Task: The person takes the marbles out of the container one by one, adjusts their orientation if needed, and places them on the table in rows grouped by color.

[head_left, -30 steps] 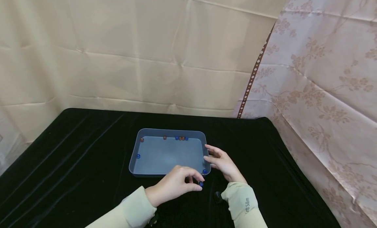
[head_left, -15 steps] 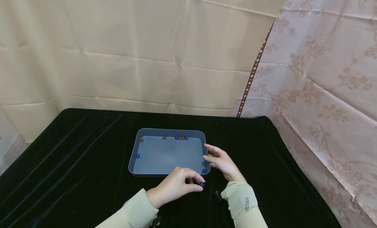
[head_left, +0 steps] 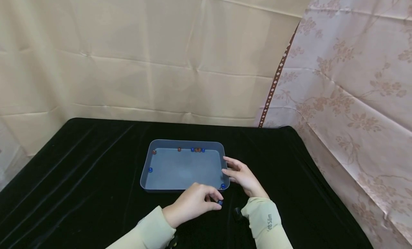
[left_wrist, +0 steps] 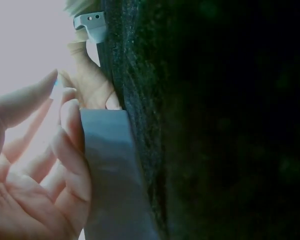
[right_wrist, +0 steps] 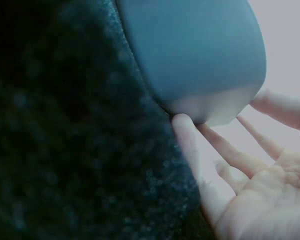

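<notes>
A dark blue marble [head_left: 220,202] is pinched between the thumb and fingertips of my left hand [head_left: 192,205], just outside the near right corner of a blue-grey tray [head_left: 185,190]. Bright light nearly washes the marble out in the left wrist view, where the thumb and index tips meet. My right hand [head_left: 243,178] rests against the tray's right side with fingers fairly straight, fingertips at the outer wall low down in the right wrist view. Inside the tray, another blue marble [head_left: 223,186] sits in the near right corner, close to both hands.
Along the tray's far wall are a row of blue and brown marbles [head_left: 197,150] and a lone brown marble [head_left: 179,149]. Another brown marble [head_left: 154,152] and a blue marble [head_left: 150,169] lie at the left. Black cloth [head_left: 96,191] covers the table; curtains [head_left: 161,63] hang behind.
My left hand and forearm have shifted slightly right and toward me, still pinching the marble. The right hand stays at the tray's side, and the marbles inside keep their places.
</notes>
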A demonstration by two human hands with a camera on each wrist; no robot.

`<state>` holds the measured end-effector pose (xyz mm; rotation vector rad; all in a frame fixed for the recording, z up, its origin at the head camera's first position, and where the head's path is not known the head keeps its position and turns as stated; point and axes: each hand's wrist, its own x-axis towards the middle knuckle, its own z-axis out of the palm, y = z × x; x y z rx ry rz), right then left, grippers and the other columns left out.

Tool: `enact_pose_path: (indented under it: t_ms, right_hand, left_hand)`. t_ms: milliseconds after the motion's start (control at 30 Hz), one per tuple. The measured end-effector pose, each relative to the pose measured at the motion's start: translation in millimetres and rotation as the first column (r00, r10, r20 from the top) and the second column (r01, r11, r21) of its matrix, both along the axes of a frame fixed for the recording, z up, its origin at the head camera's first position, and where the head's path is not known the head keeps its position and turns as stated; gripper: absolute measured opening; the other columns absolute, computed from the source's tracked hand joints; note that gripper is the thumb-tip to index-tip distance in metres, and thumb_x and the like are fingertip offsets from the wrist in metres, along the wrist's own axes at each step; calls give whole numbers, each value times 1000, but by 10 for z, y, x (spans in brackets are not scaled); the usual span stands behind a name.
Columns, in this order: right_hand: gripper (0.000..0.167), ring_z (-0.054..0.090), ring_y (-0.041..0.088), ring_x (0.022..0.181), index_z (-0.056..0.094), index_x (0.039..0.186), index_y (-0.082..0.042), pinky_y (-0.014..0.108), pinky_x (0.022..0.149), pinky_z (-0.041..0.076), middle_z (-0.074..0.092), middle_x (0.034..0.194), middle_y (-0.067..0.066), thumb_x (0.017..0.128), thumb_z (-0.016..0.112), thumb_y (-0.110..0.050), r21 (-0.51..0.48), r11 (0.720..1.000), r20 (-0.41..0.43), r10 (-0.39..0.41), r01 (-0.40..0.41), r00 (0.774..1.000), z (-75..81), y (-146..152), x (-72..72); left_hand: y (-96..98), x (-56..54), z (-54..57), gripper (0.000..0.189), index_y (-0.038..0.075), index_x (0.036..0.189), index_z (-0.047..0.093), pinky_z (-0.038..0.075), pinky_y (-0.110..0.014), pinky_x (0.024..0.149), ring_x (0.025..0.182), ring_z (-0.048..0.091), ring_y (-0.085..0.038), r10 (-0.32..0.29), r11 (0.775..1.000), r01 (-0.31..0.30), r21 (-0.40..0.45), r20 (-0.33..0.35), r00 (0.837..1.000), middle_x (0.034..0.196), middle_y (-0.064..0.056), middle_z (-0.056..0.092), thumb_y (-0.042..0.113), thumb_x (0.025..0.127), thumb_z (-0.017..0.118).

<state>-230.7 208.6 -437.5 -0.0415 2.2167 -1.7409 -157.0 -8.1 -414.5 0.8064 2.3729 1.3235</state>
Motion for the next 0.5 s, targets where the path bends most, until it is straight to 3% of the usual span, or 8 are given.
enact_pose_path:
  t_ms: [300,500]
  right_hand:
    - [51,52,36,131,44,148,-14,47,102,49,41,153,20,100,58,-18,-2,1000,20,7,-6,1000,22,7,-1]
    - [51,50,37,132,44,149,-15,47,103,49,40,154,20,100,58,-19,-4,1000,30,6,-6,1000,23,20,-1]
  left_hand:
    - [33,26,14,14,16,101,75,52,-19,75,82,65,4,12,991,-27,-130,-111,994,92,10,74,21,88,75]
    - [43,28,-6,14,15,101,75,53,-19,77,81,65,4,3,993,-12,-115,-81,997,91,9,75,19,88,75]
